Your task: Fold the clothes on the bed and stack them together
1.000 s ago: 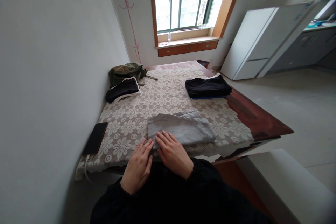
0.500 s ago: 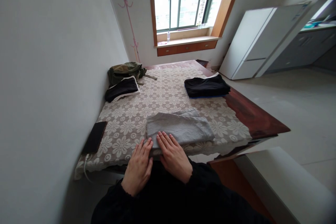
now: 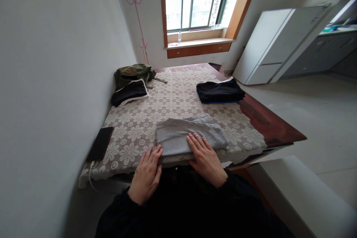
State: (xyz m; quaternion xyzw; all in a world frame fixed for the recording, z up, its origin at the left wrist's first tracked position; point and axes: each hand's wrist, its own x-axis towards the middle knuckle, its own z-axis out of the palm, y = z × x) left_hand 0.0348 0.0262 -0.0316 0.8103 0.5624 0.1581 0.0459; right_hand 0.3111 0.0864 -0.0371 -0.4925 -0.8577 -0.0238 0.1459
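Observation:
A folded grey garment (image 3: 181, 134) lies on the lace tablecloth (image 3: 167, 108) near the table's front edge. My left hand (image 3: 147, 173) rests flat at the garment's near left corner, fingers stretched out and touching its edge. My right hand (image 3: 205, 156) lies flat on the garment's near right part, fingers spread. Neither hand holds anything.
A black phone (image 3: 100, 148) with a white cable lies at the left edge by the wall. Folded black clothes (image 3: 219, 91) sit at the far right, another black garment (image 3: 128, 93) and a green bag (image 3: 133, 72) at the far left. Bare red wood table edge (image 3: 273, 126) on the right.
My right hand has slid to the right along the grey garment, away from my left hand. The left hand has stayed in place.

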